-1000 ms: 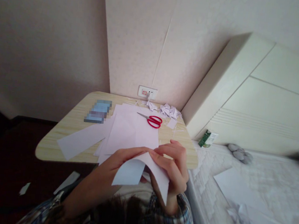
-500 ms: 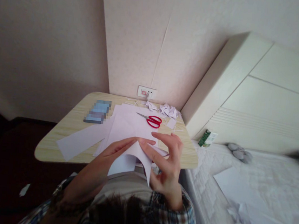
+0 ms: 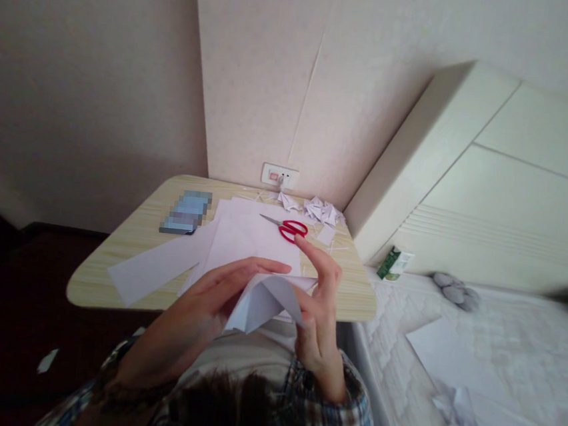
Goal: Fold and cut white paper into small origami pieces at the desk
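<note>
Between my hands, just off the table's near edge, a folded sheet of white paper point(image 3: 268, 298) bulges open with creased flaps showing. My left hand point(image 3: 224, 287) is closed on its left side, fingers stretched along the far face. On the right side, my right hand point(image 3: 317, 310) pinches the paper's edge low down, its index finger raised toward the scissors. Red-handled scissors point(image 3: 290, 228) lie on a stack of white sheets point(image 3: 242, 232) beyond the hands. The thumb of my left hand is mostly hidden behind the paper.
Folded paper pieces point(image 3: 319, 210) and thin scraps lie at the table's back right. A blurred-out phone point(image 3: 186, 211) and a paper strip point(image 3: 152, 271) are on the left. Right of the table stands a bed point(image 3: 392, 344) with a green-and-white box point(image 3: 396, 262) and loose paper point(image 3: 446, 352).
The paper has been turned and its folds have opened toward me. My right index finger has lifted away from the top of the paper, and that hand has shifted slightly.
</note>
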`<state>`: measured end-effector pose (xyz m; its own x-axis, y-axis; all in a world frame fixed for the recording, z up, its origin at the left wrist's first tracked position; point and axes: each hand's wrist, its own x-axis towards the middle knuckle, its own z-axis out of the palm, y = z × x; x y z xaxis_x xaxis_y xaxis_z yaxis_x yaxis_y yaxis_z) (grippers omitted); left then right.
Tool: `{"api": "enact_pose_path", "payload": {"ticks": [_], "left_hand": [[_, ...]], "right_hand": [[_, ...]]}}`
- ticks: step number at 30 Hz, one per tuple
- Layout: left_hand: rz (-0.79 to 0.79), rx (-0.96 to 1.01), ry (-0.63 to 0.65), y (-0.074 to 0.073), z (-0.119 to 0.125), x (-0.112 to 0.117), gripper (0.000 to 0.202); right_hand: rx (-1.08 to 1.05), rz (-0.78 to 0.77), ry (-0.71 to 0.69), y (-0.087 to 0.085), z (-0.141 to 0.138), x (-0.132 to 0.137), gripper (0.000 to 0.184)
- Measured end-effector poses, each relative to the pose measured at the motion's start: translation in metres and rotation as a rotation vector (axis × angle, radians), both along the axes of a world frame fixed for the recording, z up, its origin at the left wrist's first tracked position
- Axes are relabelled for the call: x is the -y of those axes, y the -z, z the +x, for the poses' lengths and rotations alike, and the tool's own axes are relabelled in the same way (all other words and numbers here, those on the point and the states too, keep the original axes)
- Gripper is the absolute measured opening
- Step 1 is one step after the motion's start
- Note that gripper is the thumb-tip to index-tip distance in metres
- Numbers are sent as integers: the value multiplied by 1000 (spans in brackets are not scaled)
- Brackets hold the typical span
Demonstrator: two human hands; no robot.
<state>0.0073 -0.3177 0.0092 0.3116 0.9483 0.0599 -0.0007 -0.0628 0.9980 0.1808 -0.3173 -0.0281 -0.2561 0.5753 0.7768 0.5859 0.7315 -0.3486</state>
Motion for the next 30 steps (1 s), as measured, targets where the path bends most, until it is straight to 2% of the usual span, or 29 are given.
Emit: {"api": "enact_pose_path", "payload": {"ticks": [4, 7, 11, 15, 18, 21, 30], "left_hand": [[-224, 162, 71, -4, 0, -2, 28], [-278, 227, 74, -1, 1, -3, 22], [-169, 131, 46, 0, 3, -3, 24], [-30, 26, 16, 0, 5, -3, 23], [55, -18, -12, 0, 6, -2, 24], [74, -73, -30, -2, 8, 0, 24], [139, -138, -54, -5, 9, 1, 19]], "right_hand": [[-90, -73, -31, -3, -3, 4, 30], [-176, -127, -50, -4, -6, 4, 23], [-362, -190, -67, -2, -9, 2, 17], [-522, -252, -69, 0, -11, 0, 20], [-543, -282, -75, -1, -11, 0, 13], [-546, -309, -76, -3, -10, 1, 7], [-602, -364, -102, -10, -9, 1, 6]]}}
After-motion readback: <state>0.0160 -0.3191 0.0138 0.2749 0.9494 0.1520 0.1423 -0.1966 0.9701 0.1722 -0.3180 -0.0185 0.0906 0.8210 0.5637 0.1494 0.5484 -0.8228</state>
